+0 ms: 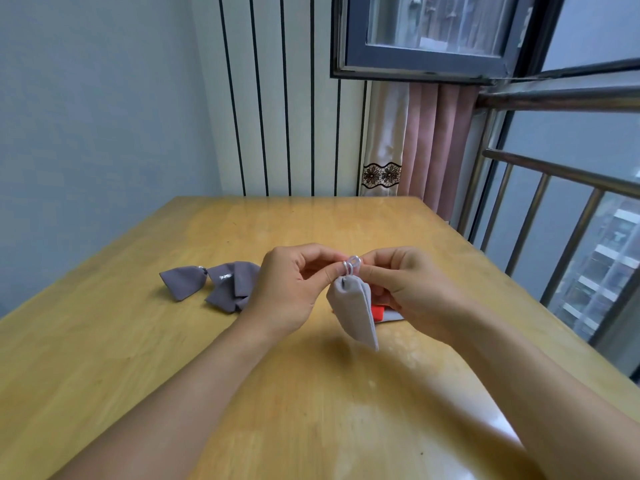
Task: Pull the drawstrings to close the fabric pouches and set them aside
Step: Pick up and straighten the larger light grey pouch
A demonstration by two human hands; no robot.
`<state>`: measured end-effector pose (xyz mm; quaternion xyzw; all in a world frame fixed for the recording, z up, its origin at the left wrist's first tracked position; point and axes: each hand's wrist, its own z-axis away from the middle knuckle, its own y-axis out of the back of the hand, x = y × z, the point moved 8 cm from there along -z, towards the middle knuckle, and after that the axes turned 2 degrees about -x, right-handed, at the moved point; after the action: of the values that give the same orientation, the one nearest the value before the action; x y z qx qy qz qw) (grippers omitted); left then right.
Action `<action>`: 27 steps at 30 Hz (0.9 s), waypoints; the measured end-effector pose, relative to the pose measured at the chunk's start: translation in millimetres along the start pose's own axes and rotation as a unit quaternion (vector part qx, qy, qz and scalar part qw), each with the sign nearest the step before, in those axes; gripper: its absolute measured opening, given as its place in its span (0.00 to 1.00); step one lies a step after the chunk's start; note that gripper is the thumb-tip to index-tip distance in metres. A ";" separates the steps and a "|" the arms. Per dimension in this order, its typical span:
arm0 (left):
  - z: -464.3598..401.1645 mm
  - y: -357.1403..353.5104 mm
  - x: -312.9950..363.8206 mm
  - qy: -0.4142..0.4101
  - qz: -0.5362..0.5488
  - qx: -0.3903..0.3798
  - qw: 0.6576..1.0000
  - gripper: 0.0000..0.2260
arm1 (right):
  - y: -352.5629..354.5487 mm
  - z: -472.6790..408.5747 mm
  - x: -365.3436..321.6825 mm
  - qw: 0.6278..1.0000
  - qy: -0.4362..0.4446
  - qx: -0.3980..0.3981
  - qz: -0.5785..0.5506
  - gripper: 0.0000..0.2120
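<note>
At frame centre the left hand and right hand are pinching the silver drawstring, letting the grey pouch hang above the table so its mouth cinches; closed pouches are lying left.

A light grey fabric pouch was held above the wooden table, hanging slightly tilted with its lower corner pointing down and to the right. Its mouth was gathered at the top, where a pale, shiny drawstring formed small loops. Two darker grey-purple pouches lay on the table to the left, well apart from the hanging one. The far-left pouch was cinched shut at its right end. The second pouch lay just beside it, crumpled, with a silvery drawstring visible near its top.
</note>
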<state>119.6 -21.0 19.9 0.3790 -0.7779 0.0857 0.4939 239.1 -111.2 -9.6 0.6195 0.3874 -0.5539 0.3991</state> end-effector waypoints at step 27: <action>-3.7 10.6 1.3 -0.025 0.025 0.028 0.999 0.10 | -18.7 -3.7 5.3 0.992 0.009 -0.112 -0.065 0.09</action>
<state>114.7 -12.4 25.4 0.3749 -0.7964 0.1110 0.4614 223.7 -100.4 -15.8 0.5491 0.4902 -0.5264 0.4255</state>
